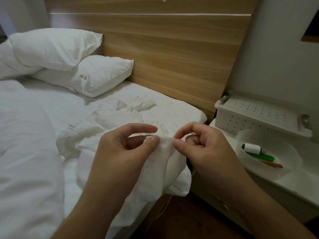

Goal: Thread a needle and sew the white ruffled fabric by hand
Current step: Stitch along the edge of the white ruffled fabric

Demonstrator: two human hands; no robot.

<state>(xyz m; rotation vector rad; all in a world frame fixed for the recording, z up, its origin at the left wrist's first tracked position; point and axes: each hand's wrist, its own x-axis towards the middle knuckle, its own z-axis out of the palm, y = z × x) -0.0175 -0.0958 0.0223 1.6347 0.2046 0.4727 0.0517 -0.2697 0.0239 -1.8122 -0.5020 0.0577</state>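
White bed sheets (51, 104) lie under the white ruffled fabric (110, 121). Left hand (120, 149) pinches its fold with thumb and finger, palm up. Right hand (202, 145), fingers curled, pinches beside it, holding a thin needle (193, 136).

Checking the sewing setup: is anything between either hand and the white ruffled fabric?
Nothing visible. The left hand and right hand both pinch the white ruffled fabric directly at a fold between them.

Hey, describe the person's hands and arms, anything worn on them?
Both the left hand and right hand are bare: no gloves, rings, watch or bracelets visible. Both forearms are uncovered to the frame's edge, with no sleeve showing. Fingernails look short and unpainted.
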